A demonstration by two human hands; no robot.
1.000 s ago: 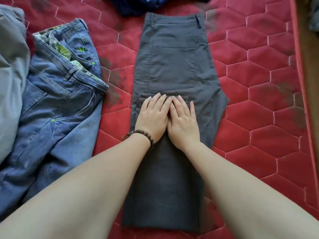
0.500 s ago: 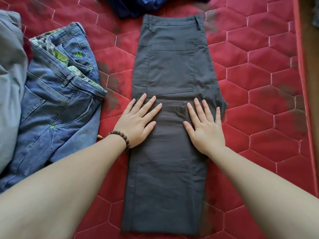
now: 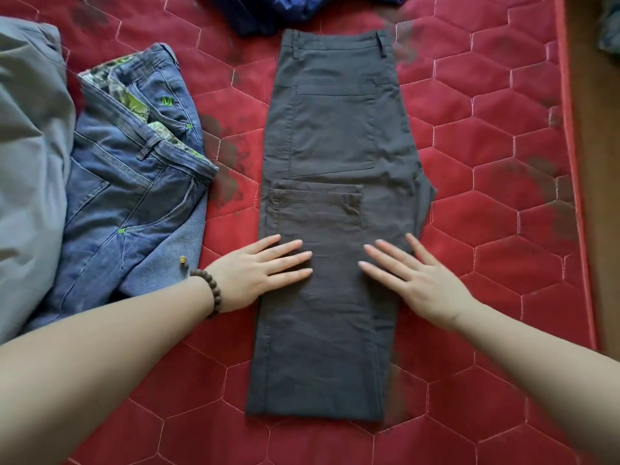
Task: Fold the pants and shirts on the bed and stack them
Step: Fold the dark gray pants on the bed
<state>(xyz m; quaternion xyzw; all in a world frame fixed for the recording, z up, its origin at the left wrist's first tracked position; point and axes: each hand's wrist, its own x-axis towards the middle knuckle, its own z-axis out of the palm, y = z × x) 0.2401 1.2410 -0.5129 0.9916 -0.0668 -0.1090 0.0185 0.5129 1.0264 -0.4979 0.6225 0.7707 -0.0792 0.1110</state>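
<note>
A big red quilted mattress (image 3: 486, 203) with six-sided stitching fills the view. On its left side lies a gray cloth (image 3: 30, 169), bunched up. Just beside it, touching it, lies a pair of blue jeans (image 3: 134, 203), rumpled, with green stitching and a leafy lining at the waist.

In the middle of the mattress lie the dark gray pants (image 3: 335, 129). They are folded in half the long way, one leg on top of the other, and lie flat and straight. The waist is at the far end and the leg ends are at the near end. A back pocket and a side pocket face up.

At the top edge, just past the waist, a dark blue garment (image 3: 268, 11) is bunched up.

The left hand (image 3: 258, 273) lies flat on the left edge of the gray pants, fingers straight and a little apart. The right hand (image 3: 416, 280) lies flat on the right edge, fingers straight and spread. Neither hand grabs anything.

A brown bead bracelet (image 3: 209, 292) sits on the left wrist.
</note>
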